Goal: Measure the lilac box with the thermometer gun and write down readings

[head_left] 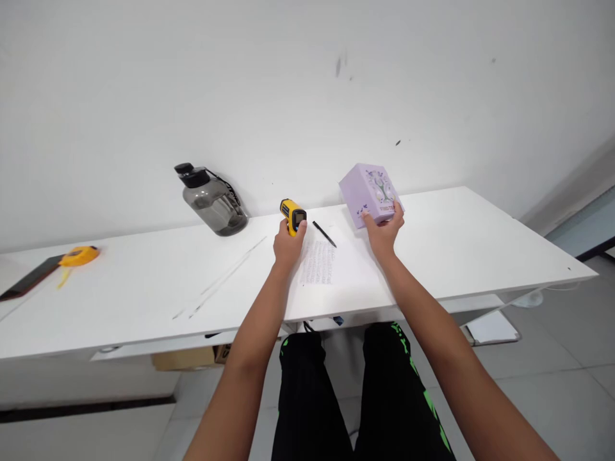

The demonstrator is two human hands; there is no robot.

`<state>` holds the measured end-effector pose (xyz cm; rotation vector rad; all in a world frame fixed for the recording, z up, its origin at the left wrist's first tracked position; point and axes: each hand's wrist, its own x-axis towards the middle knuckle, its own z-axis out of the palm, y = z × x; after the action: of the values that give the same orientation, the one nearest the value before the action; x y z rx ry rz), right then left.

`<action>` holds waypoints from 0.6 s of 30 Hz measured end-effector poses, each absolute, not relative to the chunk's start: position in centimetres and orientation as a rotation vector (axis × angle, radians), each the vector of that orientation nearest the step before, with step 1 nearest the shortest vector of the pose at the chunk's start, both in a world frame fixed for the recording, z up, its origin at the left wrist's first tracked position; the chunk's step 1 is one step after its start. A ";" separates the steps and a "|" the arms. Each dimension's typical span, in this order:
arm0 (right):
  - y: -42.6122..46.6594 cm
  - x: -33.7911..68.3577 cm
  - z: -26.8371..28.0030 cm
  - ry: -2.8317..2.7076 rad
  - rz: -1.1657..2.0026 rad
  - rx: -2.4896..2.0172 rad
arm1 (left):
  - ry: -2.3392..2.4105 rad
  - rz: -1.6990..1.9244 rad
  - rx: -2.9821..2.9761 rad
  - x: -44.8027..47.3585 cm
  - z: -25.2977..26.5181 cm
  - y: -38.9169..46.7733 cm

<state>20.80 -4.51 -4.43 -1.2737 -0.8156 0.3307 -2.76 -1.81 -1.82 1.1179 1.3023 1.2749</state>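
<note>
My left hand (pixel 289 244) is wrapped round the grip of a yellow and black infrared thermometer (pixel 293 211), whose small screen faces me. In my right hand (pixel 383 234) is a lilac box (pixel 358 193) with a tree design and printed lettering, tilted, fingers on its lower front edge. Whether the box touches the table I cannot tell. Between the hands lies a black pen (pixel 324 234), just above a sheet of paper (pixel 318 264) filled with rows of handwriting.
A grey see-through water bottle (pixel 211 203) stands against the wall, left of my hands. Farther left, a yellow tape measure (pixel 79 256) touches a dark flat object (pixel 31 278) on the white table (pixel 461 250). Below it sits a cardboard box (pixel 182 358).
</note>
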 end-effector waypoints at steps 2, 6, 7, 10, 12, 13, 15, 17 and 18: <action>-4.5 20.8 -4.6 -0.851 0.297 -1.362 | 1.491 1.448 1.325 -2.7 -2.2 -1.7; -4.6 20.6 -4.8 -0.943 0.314 -1.408 | 1.523 1.598 1.399 -2.6 -2.8 -1.4; -4.6 20.5 -4.9 -0.967 0.312 -1.411 | 1.477 1.641 1.370 -2.6 -2.9 -1.4; -4.5 20.6 -5.1 -1.025 0.299 -1.445 | 1.411 1.710 1.296 -2.6 -2.9 -1.3; -4.4 20.7 -5.2 -1.049 0.296 -1.488 | 1.464 1.683 1.301 -2.6 -2.9 -1.2; -4.3 20.7 -5.3 -1.060 0.296 -1.516 | 1.501 1.658 1.312 -2.7 -2.9 -1.2; -4.2 20.7 -5.4 -1.081 0.291 -1.577 | 1.567 1.609 1.328 -2.7 -2.9 -1.1; -4.0 20.7 -5.5 -1.095 0.278 -1.643 | 1.631 1.568 1.333 -2.7 -2.9 -1.1; -4.0 20.7 -5.6 -1.099 0.268 -1.678 | 1.668 1.542 1.339 -2.6 -2.9 -1.1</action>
<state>20.74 -3.96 -5.56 -1.6776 -1.0991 0.2684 -2.63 -1.05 -2.91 1.3387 1.6675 1.5418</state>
